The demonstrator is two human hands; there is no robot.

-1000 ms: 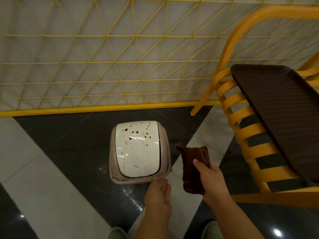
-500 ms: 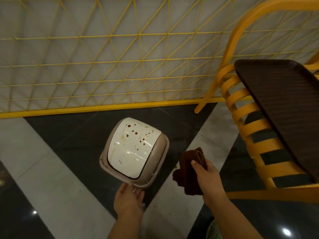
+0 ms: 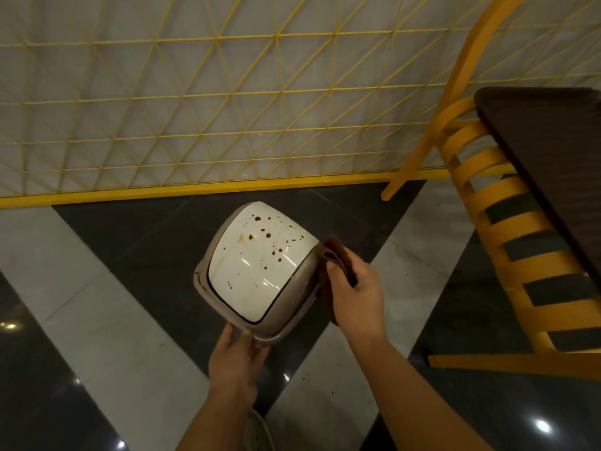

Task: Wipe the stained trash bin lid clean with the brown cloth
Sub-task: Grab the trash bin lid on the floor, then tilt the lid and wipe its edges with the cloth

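A small beige trash bin stands on the floor, its white lid spattered with brown spots and turned at an angle. My left hand grips the bin's near rim. A folded brown cloth is held in my right hand, and the cloth touches the lid's right edge.
A yellow slatted chair stands to the right with a dark brown tray lying on its seat. Behind the bin runs a yellow wire-grid fence on a yellow base rail. The floor has glossy black and grey tiles.
My right hand has brought the cloth from beside the bin up against the lid's right edge. My left hand keeps hold of the near rim of the bin, which it had turned.
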